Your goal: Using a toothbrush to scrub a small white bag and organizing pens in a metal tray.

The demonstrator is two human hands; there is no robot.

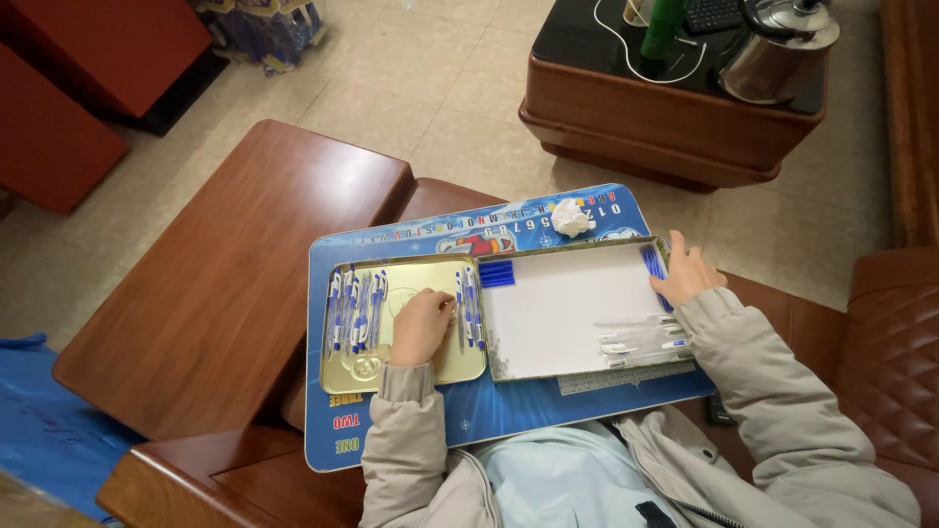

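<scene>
Both hands (421,328) (685,274) rest inside trays (near edges).

From my feed the light is even and fairly bright, soft daylight that seems to come from the upper side. The white tray (577,313) is nearly washed out, so the clear pens on it barely show. The kettle (778,49) carries a dull sheen. Shadows are faint, only a thin one under the blue board (489,416). Straight edges bow slightly toward the corners, and fine detail is soft.
</scene>
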